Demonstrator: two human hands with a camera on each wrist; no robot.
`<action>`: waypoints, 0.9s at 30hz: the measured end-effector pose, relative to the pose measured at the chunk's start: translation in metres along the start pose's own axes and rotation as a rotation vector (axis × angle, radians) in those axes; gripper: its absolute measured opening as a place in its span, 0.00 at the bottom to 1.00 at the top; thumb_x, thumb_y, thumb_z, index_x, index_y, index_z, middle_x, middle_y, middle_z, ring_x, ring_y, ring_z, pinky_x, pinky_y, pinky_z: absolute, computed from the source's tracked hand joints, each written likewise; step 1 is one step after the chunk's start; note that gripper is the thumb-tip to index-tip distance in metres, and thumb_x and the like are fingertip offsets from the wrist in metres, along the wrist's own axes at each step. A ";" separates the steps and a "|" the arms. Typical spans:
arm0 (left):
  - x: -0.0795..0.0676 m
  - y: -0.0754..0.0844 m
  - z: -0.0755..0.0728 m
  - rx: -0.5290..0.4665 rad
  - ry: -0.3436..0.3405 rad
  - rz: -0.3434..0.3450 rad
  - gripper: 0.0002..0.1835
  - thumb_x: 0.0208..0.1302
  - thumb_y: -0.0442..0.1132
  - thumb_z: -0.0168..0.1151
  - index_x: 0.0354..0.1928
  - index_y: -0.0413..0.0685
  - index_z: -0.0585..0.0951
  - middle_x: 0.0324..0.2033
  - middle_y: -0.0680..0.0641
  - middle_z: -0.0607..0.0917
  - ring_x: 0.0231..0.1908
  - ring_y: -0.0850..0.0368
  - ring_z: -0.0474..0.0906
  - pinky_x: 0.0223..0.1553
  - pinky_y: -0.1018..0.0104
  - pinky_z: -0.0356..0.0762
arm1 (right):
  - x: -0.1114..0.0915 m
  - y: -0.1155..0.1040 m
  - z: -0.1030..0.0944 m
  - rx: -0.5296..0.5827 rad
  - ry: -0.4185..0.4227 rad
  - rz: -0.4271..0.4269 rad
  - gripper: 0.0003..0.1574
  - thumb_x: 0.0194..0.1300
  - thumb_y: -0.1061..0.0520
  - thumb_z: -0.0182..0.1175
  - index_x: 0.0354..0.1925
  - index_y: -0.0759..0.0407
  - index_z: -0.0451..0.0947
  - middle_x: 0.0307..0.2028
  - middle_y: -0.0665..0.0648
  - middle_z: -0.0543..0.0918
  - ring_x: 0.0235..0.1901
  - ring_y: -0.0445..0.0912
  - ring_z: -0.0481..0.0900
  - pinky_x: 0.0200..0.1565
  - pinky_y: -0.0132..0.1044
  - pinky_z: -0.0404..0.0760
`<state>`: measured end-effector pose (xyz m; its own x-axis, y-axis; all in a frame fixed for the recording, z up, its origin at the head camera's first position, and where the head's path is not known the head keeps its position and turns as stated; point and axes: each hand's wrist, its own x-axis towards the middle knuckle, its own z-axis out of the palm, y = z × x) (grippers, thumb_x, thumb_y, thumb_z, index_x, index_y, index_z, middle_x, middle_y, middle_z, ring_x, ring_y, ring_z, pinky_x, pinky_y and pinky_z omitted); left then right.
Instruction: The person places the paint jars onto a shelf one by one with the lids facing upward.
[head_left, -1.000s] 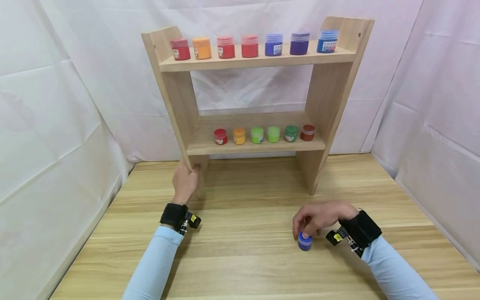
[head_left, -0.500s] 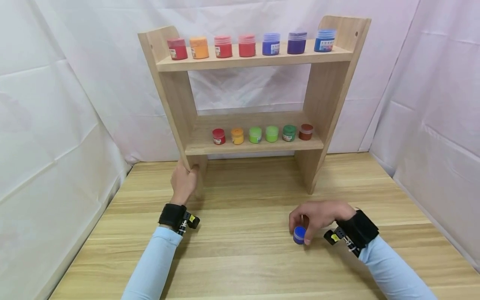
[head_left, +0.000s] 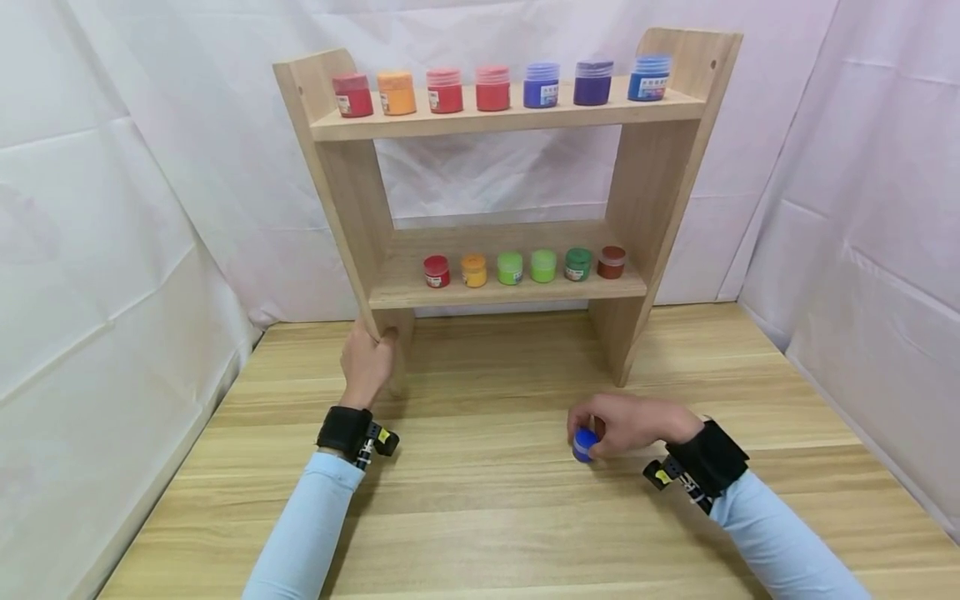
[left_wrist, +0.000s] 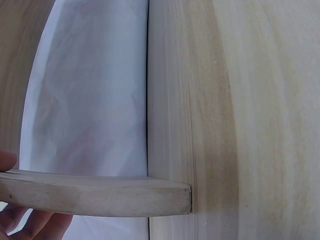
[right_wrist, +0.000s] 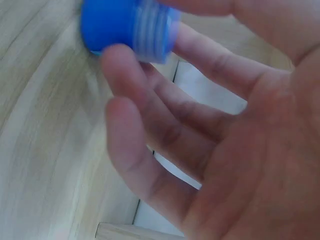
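Observation:
A small blue paint jar (head_left: 582, 447) is pinched between the thumb and fingers of my right hand (head_left: 626, 422), low over the table's right half. Its ridged lid faces my palm in the right wrist view, where the blue jar (right_wrist: 107, 25) is slightly blurred. My left hand (head_left: 367, 364) grips the lower left side panel of a wooden shelf rack (head_left: 510, 292). In the left wrist view, the thumb lies above the panel edge (left_wrist: 100, 197) and several fingers (left_wrist: 42, 225) below it.
Paint jars line both shelves: red, orange, blue and purple ones (head_left: 592, 83) on top, smaller red, orange, green and brown ones (head_left: 510, 268) below. White cloth (head_left: 135, 208) hangs behind and at both sides of the wooden table (head_left: 465, 517).
My right hand has taken hold of the blue jar and moved it forward and left, toward the rack. The left hand stays on the panel; the head view has shifted slightly.

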<state>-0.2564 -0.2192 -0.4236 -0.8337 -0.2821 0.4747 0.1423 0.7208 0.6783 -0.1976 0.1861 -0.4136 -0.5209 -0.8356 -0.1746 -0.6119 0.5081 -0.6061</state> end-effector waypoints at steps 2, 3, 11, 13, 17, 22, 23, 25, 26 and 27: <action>0.000 -0.001 0.000 -0.002 -0.002 -0.002 0.15 0.60 0.42 0.56 0.48 0.45 0.76 0.43 0.43 0.81 0.39 0.46 0.77 0.32 0.48 0.71 | 0.002 0.000 0.001 -0.056 0.036 0.005 0.12 0.55 0.58 0.66 0.40 0.48 0.78 0.33 0.47 0.79 0.31 0.44 0.75 0.31 0.34 0.76; 0.000 -0.001 0.000 -0.003 -0.002 -0.003 0.15 0.60 0.42 0.55 0.47 0.45 0.76 0.43 0.43 0.81 0.38 0.46 0.77 0.32 0.48 0.71 | 0.004 -0.001 0.001 -0.085 0.052 0.006 0.12 0.54 0.57 0.66 0.39 0.47 0.78 0.33 0.46 0.78 0.31 0.43 0.75 0.31 0.33 0.75; 0.000 0.000 -0.001 -0.003 0.003 0.004 0.15 0.59 0.42 0.55 0.47 0.45 0.76 0.42 0.43 0.81 0.38 0.46 0.77 0.33 0.47 0.70 | 0.009 -0.002 0.006 -0.147 0.116 0.033 0.13 0.54 0.55 0.68 0.39 0.47 0.77 0.33 0.44 0.78 0.32 0.43 0.74 0.33 0.34 0.74; 0.000 0.000 -0.001 -0.004 0.002 0.003 0.15 0.59 0.42 0.56 0.47 0.45 0.76 0.42 0.43 0.81 0.38 0.46 0.77 0.33 0.47 0.70 | 0.010 -0.002 0.007 -0.152 0.130 0.033 0.13 0.54 0.55 0.67 0.39 0.47 0.77 0.34 0.44 0.78 0.33 0.43 0.74 0.34 0.34 0.74; 0.000 0.000 -0.001 -0.010 -0.001 0.003 0.15 0.59 0.41 0.56 0.48 0.45 0.76 0.43 0.43 0.81 0.39 0.46 0.77 0.33 0.48 0.71 | 0.013 -0.002 0.009 -0.176 0.163 0.017 0.13 0.54 0.56 0.67 0.40 0.49 0.78 0.34 0.44 0.78 0.34 0.43 0.74 0.36 0.35 0.74; 0.000 0.001 -0.001 -0.014 -0.002 0.009 0.16 0.59 0.41 0.56 0.49 0.44 0.76 0.43 0.42 0.81 0.38 0.46 0.77 0.33 0.49 0.71 | 0.015 -0.002 0.010 -0.196 0.180 -0.008 0.14 0.53 0.55 0.68 0.40 0.49 0.79 0.34 0.43 0.78 0.34 0.42 0.75 0.36 0.35 0.74; 0.000 0.001 -0.001 -0.014 -0.001 0.010 0.16 0.59 0.41 0.56 0.49 0.44 0.76 0.43 0.42 0.81 0.38 0.46 0.77 0.32 0.49 0.71 | 0.015 -0.001 0.011 -0.190 0.179 -0.009 0.15 0.53 0.55 0.68 0.41 0.49 0.79 0.34 0.43 0.78 0.34 0.42 0.74 0.37 0.35 0.74; 0.000 0.001 -0.001 -0.017 0.001 0.020 0.17 0.59 0.40 0.56 0.50 0.44 0.76 0.44 0.43 0.81 0.39 0.46 0.78 0.33 0.49 0.71 | 0.016 0.000 0.011 -0.181 0.180 -0.013 0.16 0.52 0.55 0.68 0.41 0.50 0.79 0.34 0.43 0.79 0.34 0.42 0.74 0.36 0.35 0.74; 0.000 0.001 -0.001 -0.018 0.002 0.024 0.17 0.59 0.40 0.56 0.51 0.45 0.76 0.44 0.43 0.81 0.39 0.47 0.78 0.33 0.49 0.72 | 0.016 0.001 0.011 -0.173 0.182 -0.011 0.16 0.52 0.55 0.69 0.42 0.50 0.79 0.34 0.44 0.79 0.33 0.42 0.75 0.35 0.35 0.74; 0.000 0.001 -0.001 -0.020 0.004 0.028 0.18 0.59 0.40 0.56 0.52 0.45 0.76 0.45 0.43 0.81 0.40 0.47 0.78 0.33 0.49 0.72 | 0.016 0.002 0.012 -0.167 0.185 -0.010 0.17 0.51 0.55 0.69 0.42 0.50 0.79 0.34 0.44 0.79 0.33 0.42 0.75 0.35 0.35 0.74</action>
<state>-0.2561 -0.2189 -0.4224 -0.8272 -0.2642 0.4959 0.1765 0.7156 0.6758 -0.2002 0.1717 -0.4267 -0.6051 -0.7960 -0.0149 -0.6992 0.5403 -0.4682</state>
